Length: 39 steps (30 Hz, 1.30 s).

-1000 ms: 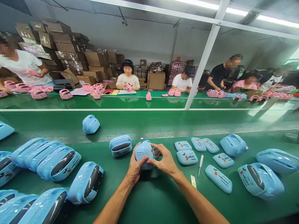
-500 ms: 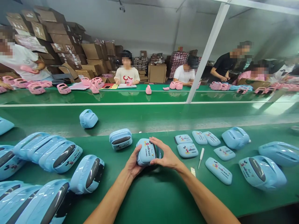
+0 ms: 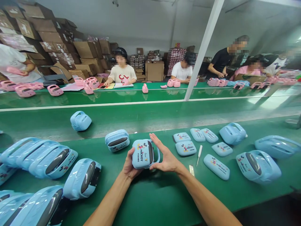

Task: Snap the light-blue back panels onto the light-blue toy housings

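Note:
My left hand [image 3: 130, 163] is closed around the left side and underside of a light-blue plastic handled device [image 3: 140, 153]. Its printed cartoon-mouse face points up toward me, with a dark window strip and a loop handle on the right. Around that handle my right hand [image 3: 168, 155] is spread, thumb below near the lower corner and fingers above. Whether the thumb touches the case is unclear. Just right of my hands are flat printed blue panels [image 3: 185, 148], a white-handled screwdriver [image 3: 199, 154] and a small pale slip [image 3: 191, 170].
Similar blue devices stand in rows at left [image 3: 51, 160], with one behind my hands [image 3: 117, 140] and several at right [image 3: 258, 166]. Another sits on the green conveyor belt [image 3: 80, 121]. Across it, co-workers handle pink devices [image 3: 145, 88]. A white post [image 3: 203, 50] rises beyond.
The blue device has turned so its dark strip and handle show more. My right fingers have opened wider and moved off its printed face. The whole view has shifted slightly.

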### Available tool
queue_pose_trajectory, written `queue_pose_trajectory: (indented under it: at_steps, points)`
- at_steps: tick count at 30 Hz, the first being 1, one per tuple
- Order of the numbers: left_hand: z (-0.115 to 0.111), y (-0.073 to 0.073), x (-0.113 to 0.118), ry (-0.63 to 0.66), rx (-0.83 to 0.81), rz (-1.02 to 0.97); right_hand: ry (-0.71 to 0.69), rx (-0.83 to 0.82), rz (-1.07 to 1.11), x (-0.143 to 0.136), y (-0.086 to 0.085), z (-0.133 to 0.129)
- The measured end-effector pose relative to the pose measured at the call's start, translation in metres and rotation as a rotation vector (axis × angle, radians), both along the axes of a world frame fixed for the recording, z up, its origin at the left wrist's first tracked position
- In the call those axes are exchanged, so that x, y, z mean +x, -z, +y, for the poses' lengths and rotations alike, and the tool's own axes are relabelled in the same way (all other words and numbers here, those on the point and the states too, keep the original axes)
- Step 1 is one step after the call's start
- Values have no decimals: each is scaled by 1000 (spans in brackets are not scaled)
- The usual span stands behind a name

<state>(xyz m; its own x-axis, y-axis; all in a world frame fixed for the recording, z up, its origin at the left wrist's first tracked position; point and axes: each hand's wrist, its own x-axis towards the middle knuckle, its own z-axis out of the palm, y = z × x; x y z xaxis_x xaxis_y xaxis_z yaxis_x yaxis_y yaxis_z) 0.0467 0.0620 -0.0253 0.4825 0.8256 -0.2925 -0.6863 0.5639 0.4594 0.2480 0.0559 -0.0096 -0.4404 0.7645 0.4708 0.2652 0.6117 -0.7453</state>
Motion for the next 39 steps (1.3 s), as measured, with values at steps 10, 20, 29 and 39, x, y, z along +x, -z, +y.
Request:
queue_pose_trajectory:
  at_steps: [10,20,29,39]
  points:
    - [-5,-6,1,-51,234,224,12,127,-1,2,5,-1]
    - [-5,-7,-10,-42,364,240,61,296,-55,-4,8,-7]
    - [-7,-18,9,-87,244,398,5,341,-111,-6,14,-5]
    - [-11,-30,17,-147,270,489,14,303,-153,6,-1,-9]
